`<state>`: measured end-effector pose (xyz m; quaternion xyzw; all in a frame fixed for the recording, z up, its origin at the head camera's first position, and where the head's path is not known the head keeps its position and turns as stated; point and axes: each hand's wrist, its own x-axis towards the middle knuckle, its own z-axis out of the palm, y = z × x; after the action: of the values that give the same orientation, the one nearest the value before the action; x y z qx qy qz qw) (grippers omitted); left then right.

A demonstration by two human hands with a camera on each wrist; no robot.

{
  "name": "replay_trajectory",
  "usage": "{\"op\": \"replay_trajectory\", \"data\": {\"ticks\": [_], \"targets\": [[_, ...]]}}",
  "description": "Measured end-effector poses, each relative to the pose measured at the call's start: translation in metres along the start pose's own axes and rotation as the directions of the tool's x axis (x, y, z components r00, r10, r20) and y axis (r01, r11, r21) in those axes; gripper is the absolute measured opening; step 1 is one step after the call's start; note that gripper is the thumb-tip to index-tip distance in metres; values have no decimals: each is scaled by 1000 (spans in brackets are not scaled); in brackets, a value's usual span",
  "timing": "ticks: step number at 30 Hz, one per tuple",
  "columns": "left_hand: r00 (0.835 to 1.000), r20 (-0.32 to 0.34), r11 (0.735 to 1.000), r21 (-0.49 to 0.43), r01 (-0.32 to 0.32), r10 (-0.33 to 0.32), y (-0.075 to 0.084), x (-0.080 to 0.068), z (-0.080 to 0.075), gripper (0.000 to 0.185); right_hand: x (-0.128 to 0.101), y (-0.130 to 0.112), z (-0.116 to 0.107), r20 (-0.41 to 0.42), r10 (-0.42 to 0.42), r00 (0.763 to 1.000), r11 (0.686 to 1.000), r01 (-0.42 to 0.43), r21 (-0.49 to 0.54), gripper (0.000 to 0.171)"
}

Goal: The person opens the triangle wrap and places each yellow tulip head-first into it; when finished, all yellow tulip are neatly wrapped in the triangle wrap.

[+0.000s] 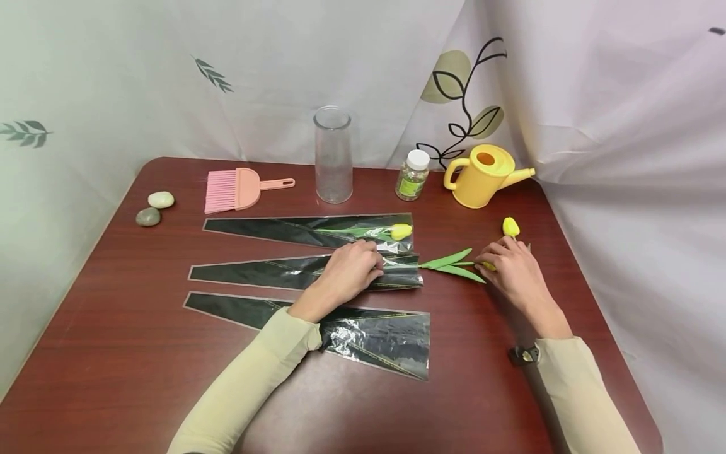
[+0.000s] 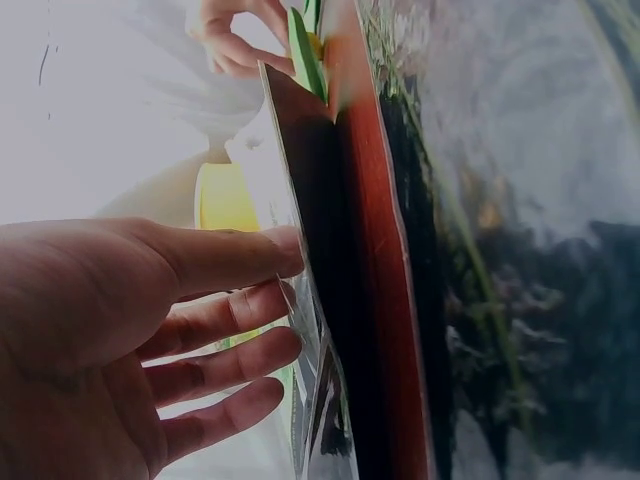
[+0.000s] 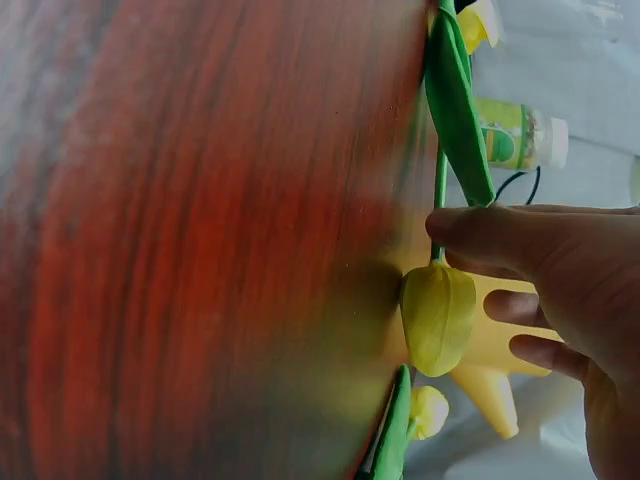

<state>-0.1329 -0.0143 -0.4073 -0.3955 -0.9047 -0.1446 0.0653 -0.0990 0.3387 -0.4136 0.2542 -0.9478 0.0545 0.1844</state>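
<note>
Left hand (image 1: 348, 268) pinches the middle tapered black-and-clear film sleeve (image 1: 261, 274); the stem end of the green-leaved yellow artificial tulip (image 1: 448, 259) lies inside its mouth. The right wrist view alone exposes the right hand (image 3: 590, 290) pinching the stem behind the bloom.

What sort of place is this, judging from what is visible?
Probably an indoor flower-wrapping work corner: pale, leaf-printed cloth hangs behind and beside a reddish-brown table, where dark plastic sleeves and a yellow tulip are being handled.

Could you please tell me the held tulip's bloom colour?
The tulip bloom is yellow, clearest in the right wrist view.
</note>
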Motion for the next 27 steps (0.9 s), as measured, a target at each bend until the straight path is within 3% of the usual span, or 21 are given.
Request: {"op": "replay_trajectory", "data": {"ticks": [5,10,20,27], "targets": [[1000,-6,1000,4,-4,4,0,0,1,6,2,-1,-2,6,-18,1000,1000,18,4,16],[1000,-19,1000,-5,-9,9,0,1,0,5,8,-7,-3,-2,-47,999,992,47,121,12],[999,-49,996,-83,-27,23,3,1,-3,6,35,-47,14,26,-82,996,909,64,411,12],[998,-45,996,-70,-52,49,6,2,-4,5,43,-62,26,42,-48,998,867,20,499,14]]}}
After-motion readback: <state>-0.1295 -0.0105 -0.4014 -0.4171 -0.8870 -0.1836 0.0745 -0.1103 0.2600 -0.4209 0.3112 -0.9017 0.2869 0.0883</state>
